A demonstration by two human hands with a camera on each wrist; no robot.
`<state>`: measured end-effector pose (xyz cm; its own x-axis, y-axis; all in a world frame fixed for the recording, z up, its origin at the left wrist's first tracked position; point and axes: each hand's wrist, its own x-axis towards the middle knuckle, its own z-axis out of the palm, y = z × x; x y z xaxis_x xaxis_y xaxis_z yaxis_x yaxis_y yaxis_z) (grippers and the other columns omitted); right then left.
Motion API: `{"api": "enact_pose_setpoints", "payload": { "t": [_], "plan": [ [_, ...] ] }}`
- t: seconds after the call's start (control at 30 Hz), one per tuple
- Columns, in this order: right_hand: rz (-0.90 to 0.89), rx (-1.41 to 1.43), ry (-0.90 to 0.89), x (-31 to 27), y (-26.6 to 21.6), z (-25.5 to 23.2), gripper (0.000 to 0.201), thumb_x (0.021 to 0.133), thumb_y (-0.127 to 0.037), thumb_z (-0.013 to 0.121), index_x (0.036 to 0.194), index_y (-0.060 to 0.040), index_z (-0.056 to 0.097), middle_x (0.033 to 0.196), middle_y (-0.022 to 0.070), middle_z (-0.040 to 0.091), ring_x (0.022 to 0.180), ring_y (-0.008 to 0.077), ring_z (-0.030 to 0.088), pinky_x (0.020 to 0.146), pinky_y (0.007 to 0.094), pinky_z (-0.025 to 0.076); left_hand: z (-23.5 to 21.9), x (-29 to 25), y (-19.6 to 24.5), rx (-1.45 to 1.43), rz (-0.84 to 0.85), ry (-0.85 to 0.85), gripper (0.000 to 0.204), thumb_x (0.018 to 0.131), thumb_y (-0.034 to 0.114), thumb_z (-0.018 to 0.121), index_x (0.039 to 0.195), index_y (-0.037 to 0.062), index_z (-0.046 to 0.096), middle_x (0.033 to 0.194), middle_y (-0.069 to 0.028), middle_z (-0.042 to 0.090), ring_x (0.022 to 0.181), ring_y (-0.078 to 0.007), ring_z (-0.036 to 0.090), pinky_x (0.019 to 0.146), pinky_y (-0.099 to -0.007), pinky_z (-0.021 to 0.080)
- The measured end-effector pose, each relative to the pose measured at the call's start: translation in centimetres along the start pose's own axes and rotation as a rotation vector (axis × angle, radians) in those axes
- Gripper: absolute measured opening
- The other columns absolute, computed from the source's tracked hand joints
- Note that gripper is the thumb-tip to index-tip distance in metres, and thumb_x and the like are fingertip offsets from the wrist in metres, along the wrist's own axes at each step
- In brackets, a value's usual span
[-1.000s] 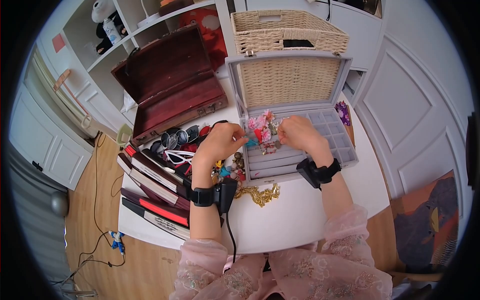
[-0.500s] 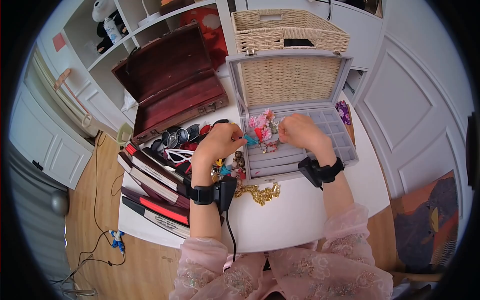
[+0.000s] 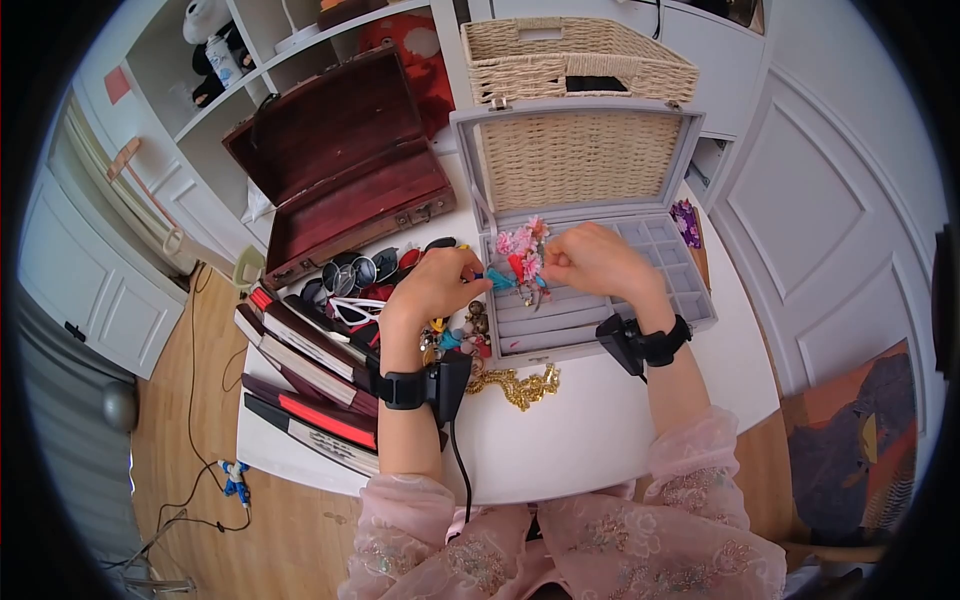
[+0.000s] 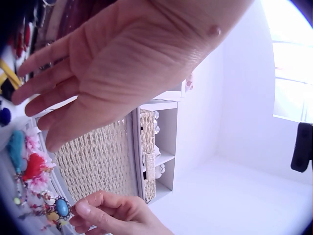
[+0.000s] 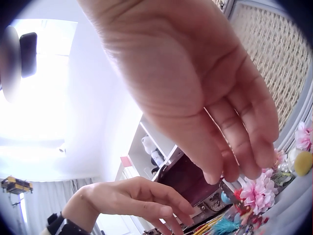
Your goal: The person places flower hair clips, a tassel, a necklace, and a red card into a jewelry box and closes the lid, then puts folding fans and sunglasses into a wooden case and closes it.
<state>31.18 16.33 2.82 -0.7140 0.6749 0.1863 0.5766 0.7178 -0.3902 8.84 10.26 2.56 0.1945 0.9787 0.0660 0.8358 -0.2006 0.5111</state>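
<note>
My right hand (image 3: 600,262) is over the left part of the open grey jewelry box (image 3: 548,357), thumb and forefinger pinching a blue-stone jewelry piece (image 4: 62,207) with an ornate dark rim. Pink flower ornaments (image 3: 517,243), a red piece (image 4: 34,165) and a turquoise tassel (image 3: 498,280) lie in the box beside it. Loosely bent, the fingers of my left hand (image 3: 430,288) hold nothing; it hovers at the box's left edge, above a heap of beads and trinkets (image 3: 470,335). In the left wrist view its palm and spread fingers show.
Gold chains (image 3: 518,388) lie before the box. To the left are sunglasses (image 3: 350,275), white-framed glasses (image 3: 355,312) and a row of books (image 3: 315,400). Behind them an open dark red case (image 3: 350,185) stands on the white table (image 3: 580,440); a wicker basket (image 3: 500,75) is at the back.
My right hand has shifted left toward the flower ornaments and tassel, with the blue-stone piece coming into sight at its fingertips. The left hand has barely moved.
</note>
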Motion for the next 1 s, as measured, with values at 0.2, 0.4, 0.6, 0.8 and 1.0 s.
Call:
{"api": "enact_pose_setpoints", "payload": {
  "t": [0.2, 0.4, 0.6, 0.8, 1.0],
  "plan": [
    [0.009, 0.053, 0.061, 0.3, 0.7, 0.8, 0.015, 0.072, -0.017, 0.068, 0.069, -0.0024, 0.064, 0.059, 0.013, 0.06, 0.058, 0.0276, 0.058, 0.056, 0.0366, 0.044, 0.0, -0.1, -0.1, 0.014, 0.012, 0.005, 0.03, 0.073, 0.021, 0.069, 0.087, -0.0053, 0.064, 0.082, -0.0202, 0.065, 0.08, -0.0322, 0.064, 0.072, -0.0374, 0.05],
    [0.068, -0.082, 0.036, 0.3, 1.3, 1.1, 0.015, 0.073, -0.017, 0.067, 0.068, -0.003, 0.064, 0.059, 0.0131, 0.059, 0.058, 0.0281, 0.058, 0.057, 0.0382, 0.044, 0.0, -0.1, -0.1, -0.006, -0.018, 0.008, 0.03, 0.074, 0.021, 0.069, 0.087, -0.0054, 0.064, 0.082, -0.0209, 0.065, 0.081, -0.0332, 0.064, 0.072, -0.0379, 0.05],
    [0.044, 0.011, 0.06, 0.2, -0.1, 0.5, 0.015, 0.072, -0.017, 0.065, 0.066, -0.0029, 0.063, 0.059, 0.0143, 0.059, 0.06, 0.0309, 0.058, 0.059, 0.0398, 0.045, -0.1, -0.1, 0.0, 0.005, -0.022, -0.006, 0.029, 0.074, 0.021, 0.069, 0.087, -0.0049, 0.064, 0.083, -0.0212, 0.065, 0.081, -0.0333, 0.064, 0.072, -0.0383, 0.049],
    [0.041, -0.08, 0.026, 0.3, 1.7, 1.4, 0.018, 0.073, -0.018, 0.068, 0.067, -0.0021, 0.063, 0.061, 0.0145, 0.06, 0.059, 0.0305, 0.059, 0.058, 0.0386, 0.045, 0.0, -0.1, -0.1, 0.02, -0.022, 0.003, 0.029, 0.074, 0.021, 0.069, 0.087, -0.005, 0.064, 0.083, -0.0214, 0.065, 0.081, -0.0338, 0.064, 0.073, -0.0384, 0.049],
    [0.109, -0.172, 0.027, 0.3, 2.8, 2.3, 0.016, 0.07, -0.015, 0.07, 0.063, -0.0032, 0.063, 0.064, 0.0152, 0.062, 0.063, 0.0312, 0.061, 0.059, 0.039, 0.046, 0.0, -0.1, -0.2, 0.02, -0.019, -0.003, 0.03, 0.074, 0.021, 0.069, 0.087, -0.0053, 0.064, 0.083, -0.0217, 0.065, 0.081, -0.0342, 0.063, 0.073, -0.0385, 0.049]
  ]
}}
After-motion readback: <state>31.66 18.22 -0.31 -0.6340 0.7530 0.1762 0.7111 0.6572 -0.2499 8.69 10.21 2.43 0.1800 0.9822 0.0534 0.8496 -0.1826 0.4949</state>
